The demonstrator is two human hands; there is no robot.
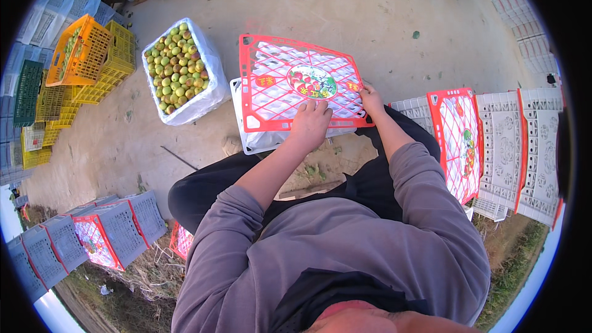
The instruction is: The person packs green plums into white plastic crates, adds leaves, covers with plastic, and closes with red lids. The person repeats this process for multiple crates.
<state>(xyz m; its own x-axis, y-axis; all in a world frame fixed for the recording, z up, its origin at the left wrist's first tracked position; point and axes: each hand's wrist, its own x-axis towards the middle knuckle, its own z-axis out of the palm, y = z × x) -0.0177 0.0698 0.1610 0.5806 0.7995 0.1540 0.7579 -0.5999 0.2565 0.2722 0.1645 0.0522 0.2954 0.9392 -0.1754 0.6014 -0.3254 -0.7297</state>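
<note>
A red lattice crate lid [265, 124] with an oval fruit label lies over a white plastic crate [237, 105] in front of my knees. The lid sits off the crate's outline, so the crate's rim shows at the left and near sides. White lining shows through the lattice. My left hand [310, 126] rests palm down on the lid's near edge, its fingers spread on the lattice below the label. With the thumb on top, my right hand [371, 101] grips the lid's right edge near the corner; some of its fingers are hidden.
To the left stands a plastic-lined crate [209, 74] full of green and reddish round fruit. Beyond it are stacked yellow crates [120, 49] and an orange crate [95, 55]. Stacks of white crates with red lids [459, 142] stand at right and lower left [117, 228].
</note>
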